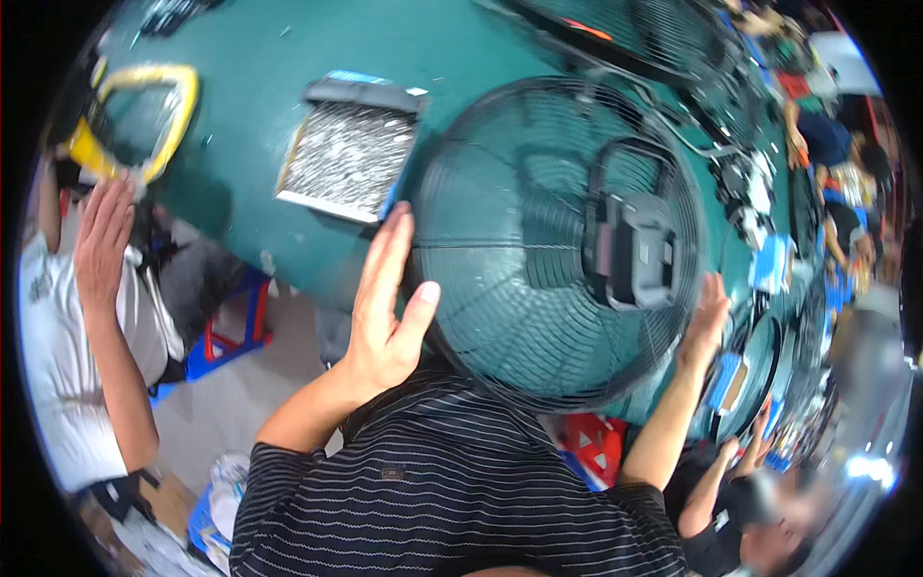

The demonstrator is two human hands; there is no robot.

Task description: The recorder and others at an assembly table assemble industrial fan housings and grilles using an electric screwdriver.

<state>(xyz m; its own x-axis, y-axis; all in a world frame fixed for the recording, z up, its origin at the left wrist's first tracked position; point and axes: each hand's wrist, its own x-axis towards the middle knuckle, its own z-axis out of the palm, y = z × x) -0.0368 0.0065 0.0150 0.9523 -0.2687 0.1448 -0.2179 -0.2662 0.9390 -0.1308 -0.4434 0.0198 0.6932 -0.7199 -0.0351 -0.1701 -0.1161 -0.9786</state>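
Observation:
In front of me lies a large round black wire fan guard. On its right half sits a dark grey plastic housing with a handle-like frame. My left hand is beside the guard's left rim, thumb and fingers stretched out and apart; whether it touches the wire I cannot make out. At the right rim is my right hand, fingers extended along the edge and somewhat blurred. Neither hand is wrapped round anything. Just beyond my left fingertips stands an open box full of small shiny metal pieces.
A green table carries all this. Another black fan guard lies at the far right, near loose cables and parts. A yellow frame is at the far left, near a co-worker's hand. More people work along the right.

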